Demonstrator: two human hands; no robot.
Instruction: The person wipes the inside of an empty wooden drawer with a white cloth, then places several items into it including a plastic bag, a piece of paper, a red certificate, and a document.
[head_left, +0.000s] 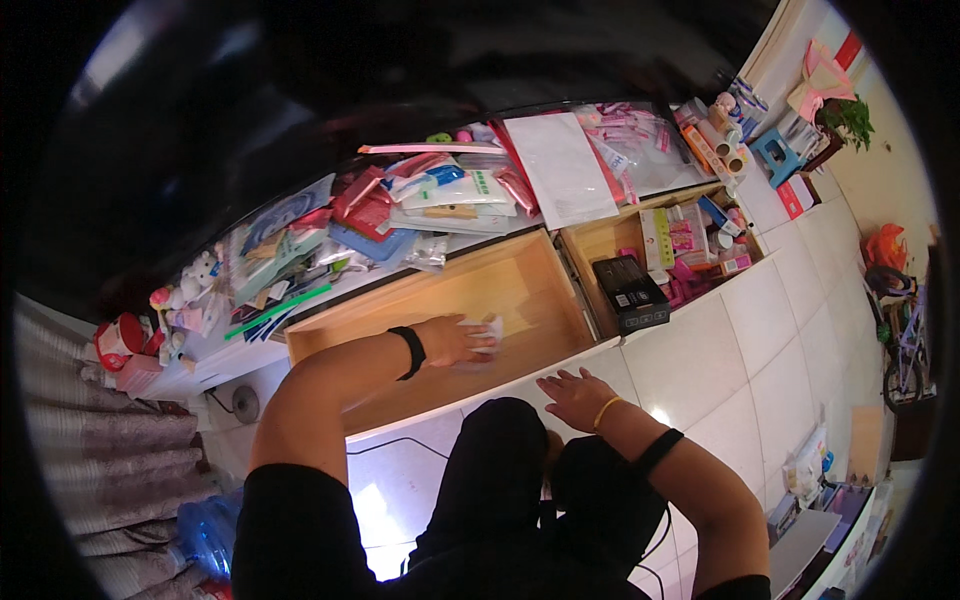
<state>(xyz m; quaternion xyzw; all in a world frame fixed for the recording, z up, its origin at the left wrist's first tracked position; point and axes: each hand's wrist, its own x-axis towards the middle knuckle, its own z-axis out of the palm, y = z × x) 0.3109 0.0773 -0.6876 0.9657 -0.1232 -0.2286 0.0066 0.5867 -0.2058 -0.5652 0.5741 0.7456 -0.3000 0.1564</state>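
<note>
My left hand (444, 341) reaches down into a pulled-out wooden drawer (525, 289). Under its fingers lies a crumpled white tissue or wipe (491, 330), pressed flat on the drawer floor. A black band circles that wrist. My right hand (579, 399) hovers just outside the drawer's front edge, above my knee, fingers spread with nothing in them. A yellow bracelet and a black band are on that arm.
A second open drawer (626, 225) beside it holds a black box (631, 292) and several small packets. Plastic bags, packets and a white paper sheet (559, 169) crowd the cabinet top. A dark cable (405, 442) crosses the tiled floor. A blue water bottle (206, 534) stands lower left.
</note>
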